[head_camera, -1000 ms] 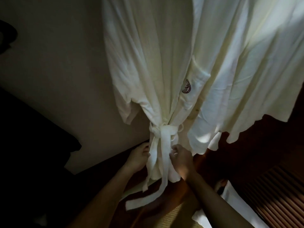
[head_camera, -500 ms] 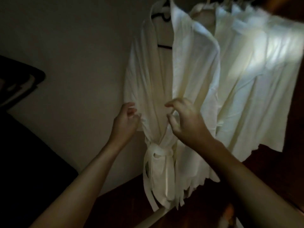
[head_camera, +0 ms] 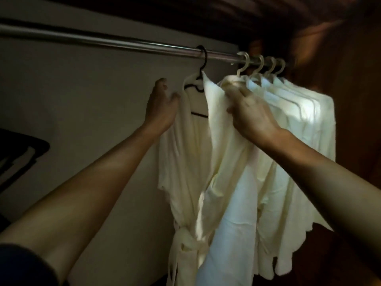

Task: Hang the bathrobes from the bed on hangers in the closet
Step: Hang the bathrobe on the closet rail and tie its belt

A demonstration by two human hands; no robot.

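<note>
— While stretched up into the closet (head_camera: 342, 83), clamped what with the right hand (head_camera: 252, 118)?
— Pinched the near bathrobe (head_camera: 222, 162) at its shoulder, with fingers (head_camera: 237, 96) curled into the cloth. Held the left hand (head_camera: 162, 109) apart, loose-fingered, just beside the other shoulder; could not tell whether touching.
— And hung where?
— On a black hanger (head_camera: 201, 65) over the steel rod (head_camera: 123, 43), belt (head_camera: 186, 242) tied, beside more robes (head_camera: 299, 124) on pale hangers (head_camera: 260, 64), against a grey wall (head_camera: 72, 100).

Rod (head_camera: 123, 43) runs overhead, wall (head_camera: 82, 100) behind. Leftmost bathrobe (head_camera: 185, 162) on hanger (head_camera: 203, 58) hangs apart, left of four bathrobes (head_camera: 299, 124) bunched on hangers (head_camera: 259, 65) at rod's right end.
</note>
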